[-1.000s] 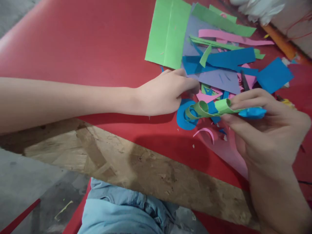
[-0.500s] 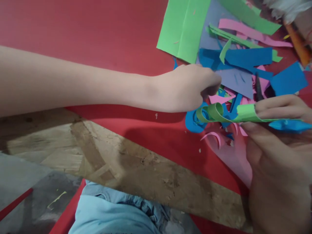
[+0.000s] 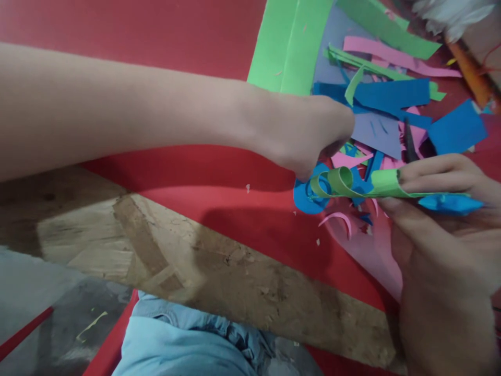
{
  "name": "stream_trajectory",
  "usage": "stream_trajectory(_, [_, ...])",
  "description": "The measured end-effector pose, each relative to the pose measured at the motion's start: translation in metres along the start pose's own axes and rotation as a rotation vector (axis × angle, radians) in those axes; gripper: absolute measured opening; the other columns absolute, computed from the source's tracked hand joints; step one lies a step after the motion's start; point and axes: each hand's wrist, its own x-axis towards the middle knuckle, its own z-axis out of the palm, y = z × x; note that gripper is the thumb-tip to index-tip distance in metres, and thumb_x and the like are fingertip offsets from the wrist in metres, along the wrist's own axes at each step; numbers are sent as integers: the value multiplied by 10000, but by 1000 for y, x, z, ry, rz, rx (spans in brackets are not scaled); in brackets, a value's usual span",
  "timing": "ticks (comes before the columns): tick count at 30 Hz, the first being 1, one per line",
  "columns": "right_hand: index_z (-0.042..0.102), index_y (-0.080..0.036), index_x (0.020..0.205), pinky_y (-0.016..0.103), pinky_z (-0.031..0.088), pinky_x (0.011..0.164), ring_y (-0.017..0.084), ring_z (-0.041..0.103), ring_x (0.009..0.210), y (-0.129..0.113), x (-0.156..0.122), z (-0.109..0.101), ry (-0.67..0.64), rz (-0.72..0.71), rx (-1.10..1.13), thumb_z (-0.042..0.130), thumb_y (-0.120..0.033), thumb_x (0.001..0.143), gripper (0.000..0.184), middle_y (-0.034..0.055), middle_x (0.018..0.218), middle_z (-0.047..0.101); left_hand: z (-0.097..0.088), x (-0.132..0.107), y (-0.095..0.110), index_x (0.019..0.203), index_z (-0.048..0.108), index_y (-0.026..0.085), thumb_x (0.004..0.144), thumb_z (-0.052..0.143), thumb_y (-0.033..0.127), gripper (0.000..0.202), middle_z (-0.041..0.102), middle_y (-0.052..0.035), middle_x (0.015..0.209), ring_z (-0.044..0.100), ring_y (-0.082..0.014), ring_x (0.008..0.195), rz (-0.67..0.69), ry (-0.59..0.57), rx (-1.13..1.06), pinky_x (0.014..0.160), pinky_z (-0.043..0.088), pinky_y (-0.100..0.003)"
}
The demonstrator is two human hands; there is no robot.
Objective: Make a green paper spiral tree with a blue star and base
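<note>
My right hand (image 3: 442, 209) pinches a bundle of curled green paper strips (image 3: 352, 183) together with a blue piece (image 3: 450, 202), held just above the red sheet (image 3: 156, 31). My left hand (image 3: 309, 130) reaches from the left into the pile of paper scraps (image 3: 383, 104). Its fingers are curled down and tucked under the hand among pink and blue scraps, and what they grip is hidden. A blue curled strip (image 3: 307, 196) lies right below the left hand.
A large green sheet (image 3: 289, 47) lies at the top, beside purple, pink and blue offcuts. A dark pen-like object (image 3: 409, 143) pokes out of the pile. The bare wooden board edge (image 3: 235, 271) runs below the red sheet. My knee in blue jeans (image 3: 188, 344) is underneath.
My left arm has lifted and come closer to the camera, its hand still at the scrap pile. The right hand holds the green strips as before.
</note>
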Motion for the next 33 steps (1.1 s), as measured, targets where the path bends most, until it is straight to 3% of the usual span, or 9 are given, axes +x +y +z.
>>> stream_trajectory(7, [698,-262,814,300,416,630,107,549,714,3,0,1,-5,-31,41,743,-98,667,225,4,764,585,0,-2,5,1056,663,62,722,622,168,353,688,-126,952,621,-270,839,-53,22,11,652,403,-319])
stream_trajectory(14, [695,-275,809,315,434,651,119,558,735,0,-1,1,-4,21,28,740,-110,668,222,3,778,590,3,-1,9,1083,637,81,738,636,166,356,667,-130,1003,619,-328,982,-97,30,-29,775,464,-380])
stream_trajectory(27, [692,-267,793,316,450,646,114,560,722,2,-1,2,16,0,21,753,-135,662,195,-3,765,594,5,-2,11,1005,644,89,747,634,131,262,668,-91,917,633,-265,885,-122,17,-136,679,392,-301])
stream_trajectory(30, [702,-279,812,311,448,648,112,559,726,4,-1,1,13,-13,31,750,-114,662,228,-2,770,592,4,-2,11,1036,633,98,738,630,123,299,651,-101,972,607,-294,978,-151,1,-101,813,450,-390])
stream_trajectory(33, [713,-276,836,302,441,643,109,568,736,5,-1,1,11,-37,42,747,-79,654,270,5,782,597,4,-2,10,1042,627,101,744,667,238,331,599,-122,1062,535,-356,1114,-164,28,2,948,388,-562])
